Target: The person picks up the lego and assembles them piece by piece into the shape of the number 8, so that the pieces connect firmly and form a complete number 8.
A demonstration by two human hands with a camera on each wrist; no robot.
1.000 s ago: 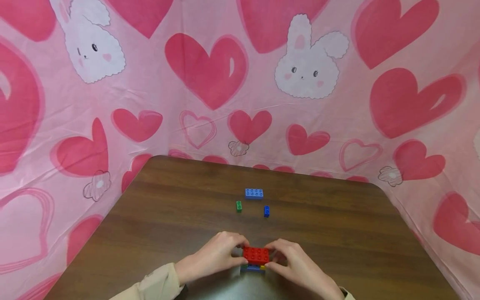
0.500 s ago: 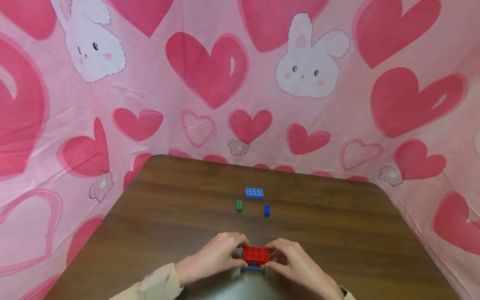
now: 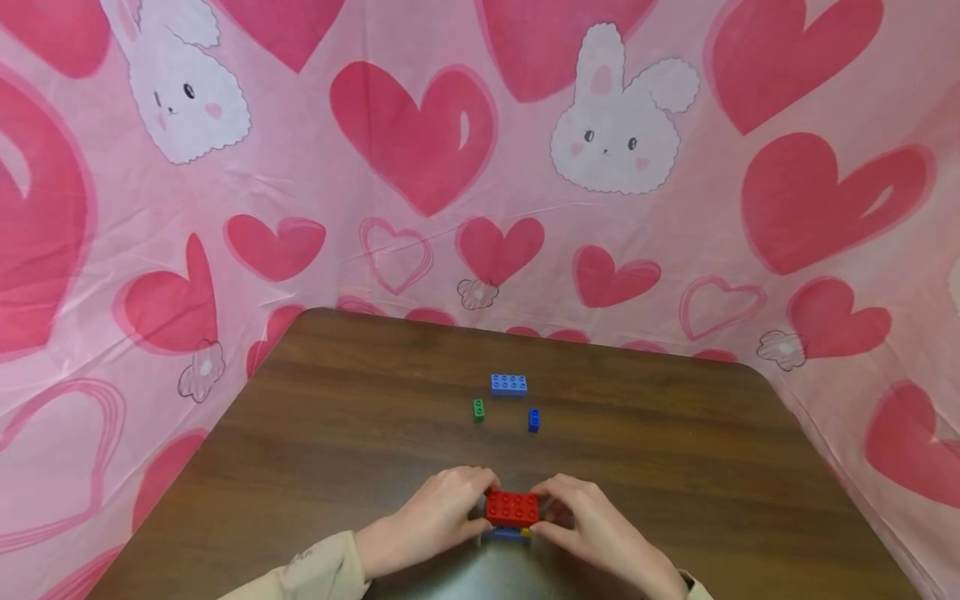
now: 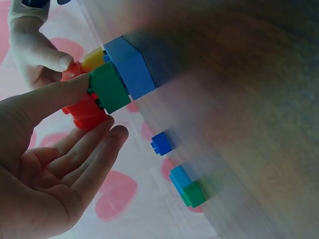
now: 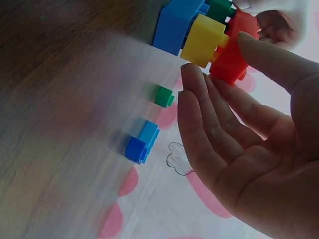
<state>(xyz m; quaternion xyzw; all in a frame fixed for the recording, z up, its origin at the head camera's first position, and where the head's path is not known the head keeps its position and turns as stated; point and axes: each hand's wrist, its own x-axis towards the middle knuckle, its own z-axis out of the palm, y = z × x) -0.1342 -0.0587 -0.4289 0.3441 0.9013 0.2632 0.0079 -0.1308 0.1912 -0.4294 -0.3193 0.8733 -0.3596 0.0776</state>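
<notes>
Hands [image 3: 431, 517] [image 3: 592, 525] hide red brick's [image 3: 512, 508] ends; lower bricks [image 3: 507, 533] barely visible.

the right hand [image 5: 249, 149] pinches the red brick [image 5: 233, 47] between thumb and fingers — that brick tops a stack with a yellow brick [image 5: 203, 39] and a blue brick [image 5: 175, 24] against the desk [image 5: 60, 74]. below the stack lie a small green brick [image 5: 163, 96] and two blue bricks [image 5: 141, 142] — well apart from it.

Light-blue brick [image 3: 508, 384], green brick [image 3: 477, 410], blue brick [image 3: 533, 420]
</notes>
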